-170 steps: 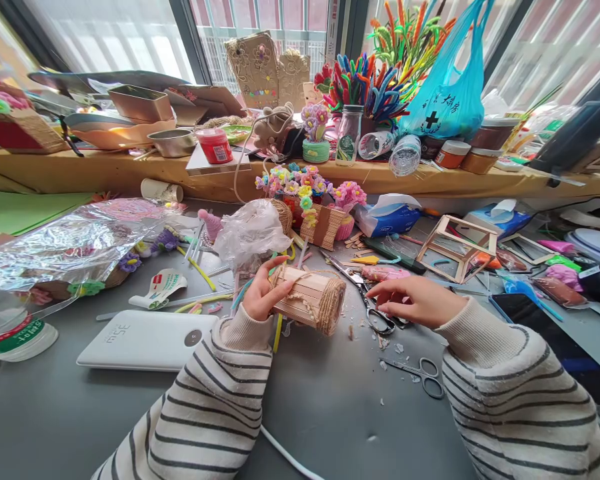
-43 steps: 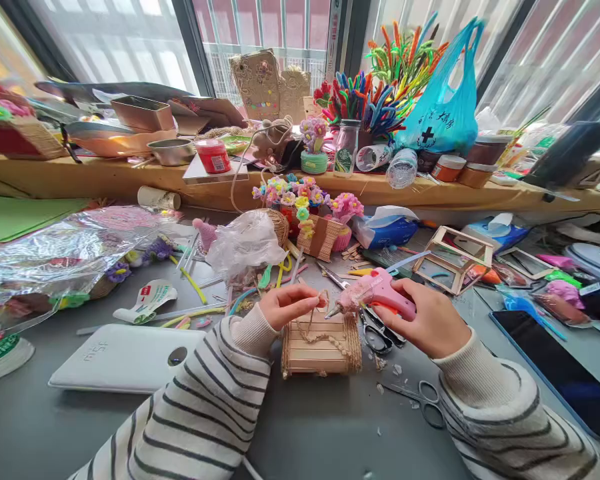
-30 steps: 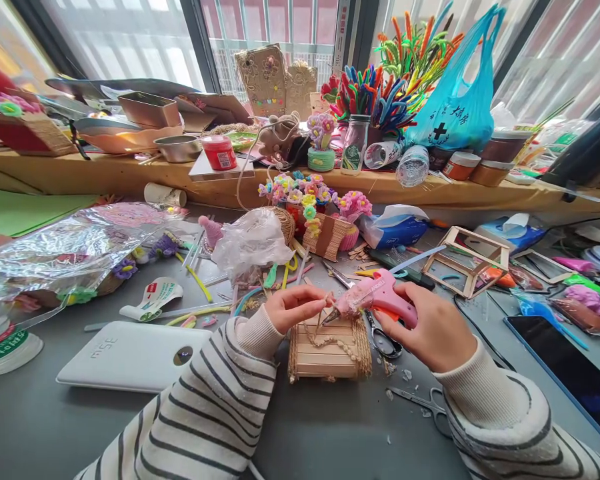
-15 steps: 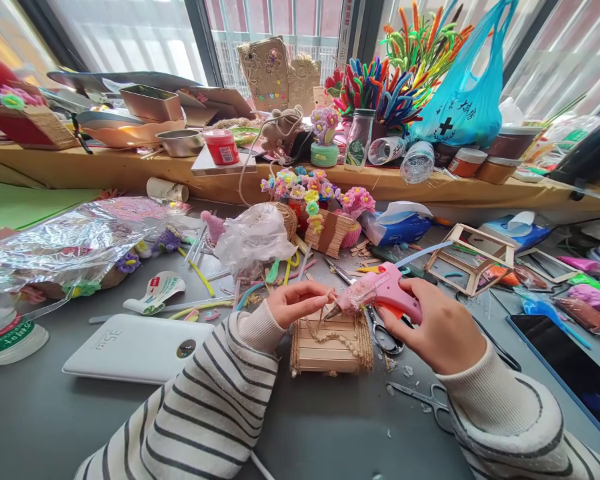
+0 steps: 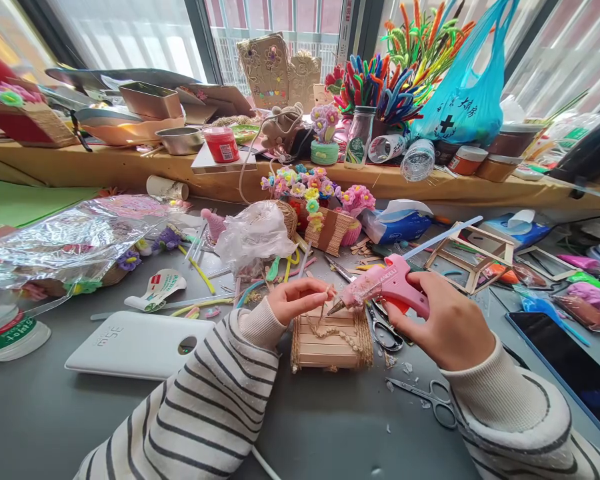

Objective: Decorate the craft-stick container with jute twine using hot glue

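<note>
My right hand grips a pink hot glue gun, a clear glue stick poking out of its back. Its metal nozzle points left, a little apart from my left fingertips. My left hand pinches the end of a thin twine, which trails down in a braided curve. That twine lies across a small box of wooden craft sticks with rope-wrapped sides, just below both hands. Black-handled scissors lie right of the box, partly behind the glue gun.
Small metal scissors and a phone lie at right. A white power bank is at left. Behind are a crumpled plastic bag, pipe-cleaner flowers and wooden stick frames. A crowded ledge runs along the window.
The glue gun has moved right and slightly back, its nozzle drawing away from the twine at my left fingertips. My left hand has barely moved and still pinches the twine.
</note>
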Tool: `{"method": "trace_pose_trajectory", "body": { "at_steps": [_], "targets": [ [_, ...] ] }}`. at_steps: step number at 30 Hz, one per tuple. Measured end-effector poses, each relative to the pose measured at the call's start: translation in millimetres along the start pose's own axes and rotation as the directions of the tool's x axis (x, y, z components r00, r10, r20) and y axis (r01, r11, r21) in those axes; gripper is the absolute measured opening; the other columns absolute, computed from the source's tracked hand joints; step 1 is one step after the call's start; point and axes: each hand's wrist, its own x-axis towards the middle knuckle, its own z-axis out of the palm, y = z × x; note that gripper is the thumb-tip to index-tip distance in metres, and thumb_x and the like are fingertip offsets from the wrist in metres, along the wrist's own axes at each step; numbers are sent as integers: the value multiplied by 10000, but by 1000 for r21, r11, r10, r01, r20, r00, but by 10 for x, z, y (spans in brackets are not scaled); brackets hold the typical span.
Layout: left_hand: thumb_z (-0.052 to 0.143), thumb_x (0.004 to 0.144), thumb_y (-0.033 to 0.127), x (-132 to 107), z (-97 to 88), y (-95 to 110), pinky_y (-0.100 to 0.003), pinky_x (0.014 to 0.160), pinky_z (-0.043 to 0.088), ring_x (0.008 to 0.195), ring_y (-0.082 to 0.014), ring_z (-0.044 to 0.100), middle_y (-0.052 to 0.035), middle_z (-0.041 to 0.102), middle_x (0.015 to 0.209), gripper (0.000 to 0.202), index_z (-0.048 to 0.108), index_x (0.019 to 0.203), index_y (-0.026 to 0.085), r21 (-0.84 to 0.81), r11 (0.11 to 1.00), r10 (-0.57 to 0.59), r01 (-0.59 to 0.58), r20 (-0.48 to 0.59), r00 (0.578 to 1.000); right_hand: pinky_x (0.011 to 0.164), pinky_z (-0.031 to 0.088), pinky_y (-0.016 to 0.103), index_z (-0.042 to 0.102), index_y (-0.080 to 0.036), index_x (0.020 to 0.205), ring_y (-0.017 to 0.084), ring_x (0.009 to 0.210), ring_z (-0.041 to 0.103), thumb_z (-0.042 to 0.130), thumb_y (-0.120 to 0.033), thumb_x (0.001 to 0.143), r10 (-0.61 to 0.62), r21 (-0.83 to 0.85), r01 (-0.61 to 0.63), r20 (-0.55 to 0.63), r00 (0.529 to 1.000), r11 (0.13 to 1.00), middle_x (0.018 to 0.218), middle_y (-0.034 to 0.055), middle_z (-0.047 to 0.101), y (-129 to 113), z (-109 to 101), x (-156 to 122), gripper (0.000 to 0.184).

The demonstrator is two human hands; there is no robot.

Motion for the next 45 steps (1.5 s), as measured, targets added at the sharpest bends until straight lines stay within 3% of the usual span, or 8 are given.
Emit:
{"method": "trace_pose_trajectory", "body": {
  "at_steps": [21, 45],
  "targets": [
    [668, 632, 352, -9, -4, -21, -313, 824, 388, 848, -177, 544, -44, 637, 795, 222, 658, 722, 149, 20, 999, 36, -36, -6, 999, 534, 438, 256, 523, -124, 866, 170, 636, 580, 460, -410, 722, -61, -32, 58, -79, 995, 998, 747, 76, 602, -29, -19, 9, 327],
    [695, 585, 388, 4, 26, 7, -300, 783, 396, 799, -164, 547, -30, 632, 725, 258, 646, 669, 149, 4, 1000, 30, -30, -10, 1000, 564, 440, 265, 508, -124, 888, 179, 653, 583, 463, -390, 736, -93, -55, 89, -74, 993, 995, 781, 89, 611, -84, -1, -21, 310]
  ]
}}
